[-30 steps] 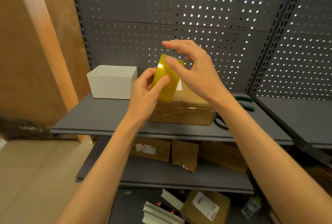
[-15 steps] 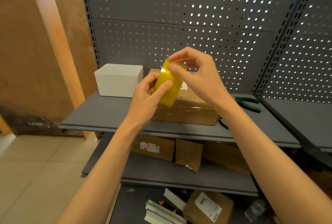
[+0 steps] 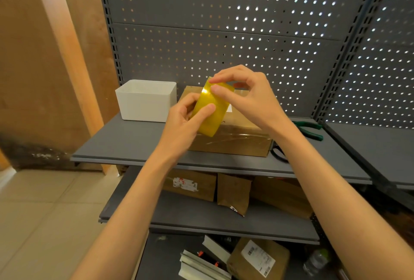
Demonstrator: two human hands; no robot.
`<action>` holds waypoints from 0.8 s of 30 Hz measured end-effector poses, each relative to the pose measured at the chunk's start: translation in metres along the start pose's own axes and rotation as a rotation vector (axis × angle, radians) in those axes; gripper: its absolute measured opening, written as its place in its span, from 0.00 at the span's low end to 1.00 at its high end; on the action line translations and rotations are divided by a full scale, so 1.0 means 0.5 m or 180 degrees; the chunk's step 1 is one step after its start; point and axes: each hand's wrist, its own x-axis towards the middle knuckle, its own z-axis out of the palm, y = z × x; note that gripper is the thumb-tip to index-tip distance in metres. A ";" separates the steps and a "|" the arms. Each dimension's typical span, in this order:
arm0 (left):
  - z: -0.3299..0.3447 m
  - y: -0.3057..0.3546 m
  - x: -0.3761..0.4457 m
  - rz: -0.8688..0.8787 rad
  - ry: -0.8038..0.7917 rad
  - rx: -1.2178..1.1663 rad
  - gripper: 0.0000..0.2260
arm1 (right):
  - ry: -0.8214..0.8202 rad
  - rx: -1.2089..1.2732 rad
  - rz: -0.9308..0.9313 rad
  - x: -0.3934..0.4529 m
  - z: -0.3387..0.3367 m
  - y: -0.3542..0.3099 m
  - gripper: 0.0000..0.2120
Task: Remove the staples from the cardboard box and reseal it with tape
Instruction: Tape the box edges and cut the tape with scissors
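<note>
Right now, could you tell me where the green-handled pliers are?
In the head view the green-handled pliers lie on the top shelf, right of the cardboard box, near the pegboard upright, just beyond the right forearm.

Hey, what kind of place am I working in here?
Probably a stockroom or workshop storage corner: grey metal shelves with a pegboard back, cardboard parcels on the lower shelves, and pliers beside the box.
</note>
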 end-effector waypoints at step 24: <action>-0.046 -0.011 -0.042 -0.1286 -0.0033 -0.0024 0.10 | 0.0294 -0.0138 -0.0273 0.009 0.093 0.010 0.05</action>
